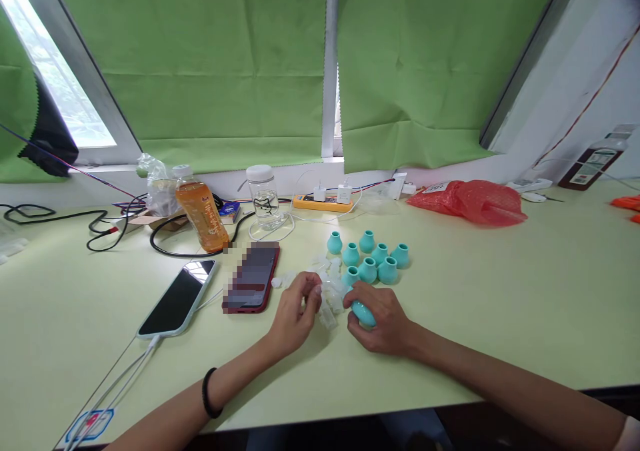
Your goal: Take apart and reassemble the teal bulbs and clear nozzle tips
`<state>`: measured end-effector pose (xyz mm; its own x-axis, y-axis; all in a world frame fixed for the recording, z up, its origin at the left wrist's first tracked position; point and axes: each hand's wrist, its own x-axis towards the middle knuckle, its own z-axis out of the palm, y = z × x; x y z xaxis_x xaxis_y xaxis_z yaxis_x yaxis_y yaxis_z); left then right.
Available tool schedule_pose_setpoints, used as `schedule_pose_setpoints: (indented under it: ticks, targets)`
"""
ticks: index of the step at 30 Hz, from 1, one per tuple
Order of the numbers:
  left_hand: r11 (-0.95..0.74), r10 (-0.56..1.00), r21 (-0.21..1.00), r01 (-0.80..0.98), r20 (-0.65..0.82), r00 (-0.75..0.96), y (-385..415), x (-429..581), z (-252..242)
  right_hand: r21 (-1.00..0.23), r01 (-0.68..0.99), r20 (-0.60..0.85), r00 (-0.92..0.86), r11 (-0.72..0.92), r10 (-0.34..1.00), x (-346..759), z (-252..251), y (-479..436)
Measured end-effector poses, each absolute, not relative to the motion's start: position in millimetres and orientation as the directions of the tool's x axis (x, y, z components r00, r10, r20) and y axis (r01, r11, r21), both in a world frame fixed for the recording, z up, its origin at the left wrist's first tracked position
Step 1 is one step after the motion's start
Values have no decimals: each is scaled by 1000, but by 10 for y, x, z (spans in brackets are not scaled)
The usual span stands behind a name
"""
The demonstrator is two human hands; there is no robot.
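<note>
My right hand (383, 321) is wrapped around a turquoise bulb-shaped piece (363, 314), its rounded side facing me. Fingertips of my left hand (296, 312) are pinched together; whatever they may hold is too small or hidden to name. Between the hands lies a loose heap of small clear plastic pieces (328, 316), partly covered by my left fingers. Just beyond my right hand stand several turquoise bulb-shaped pieces (387, 270) with open necks, upright in a loose group.
Left of my hands lie a red-cased phone (251, 278) and a pale-cased phone (177, 299) with a cable. An orange drink bottle (203, 214), clear jar (265, 201), yellow power strip (320, 202) and red plastic bag (470, 202) line the back.
</note>
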<state>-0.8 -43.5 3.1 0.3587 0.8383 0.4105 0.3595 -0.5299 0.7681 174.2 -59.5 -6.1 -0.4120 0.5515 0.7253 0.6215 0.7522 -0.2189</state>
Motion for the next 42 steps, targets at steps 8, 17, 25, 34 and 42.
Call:
schedule_pose_setpoints:
  ticks: [8, 17, 25, 34, 42]
  targets:
    - [-685, 625, 178, 707, 641, 445, -193, -86, -76, -197, 607, 743, -420, 770, 521, 1769, -75, -574]
    - [-716, 636, 293, 633, 648, 420, -245, -119, -9, -231, 465, 622, -605, 855, 497, 1763, -29, -647]
    - [-922, 387, 244, 301, 525, 758, -498, -28, 54, -265, 335, 590, -685, 904, 427, 1666, -70, -808]
    - [-778, 587, 488, 395, 342, 733, -605, 22, 94, 6, 377, 612, -734, 926, 295, 1682, -61, -836]
    - [-557, 690, 744, 368, 168, 704, -626, 29, 193, 208, 341, 589, -792, 917, 161, 1685, -26, -853]
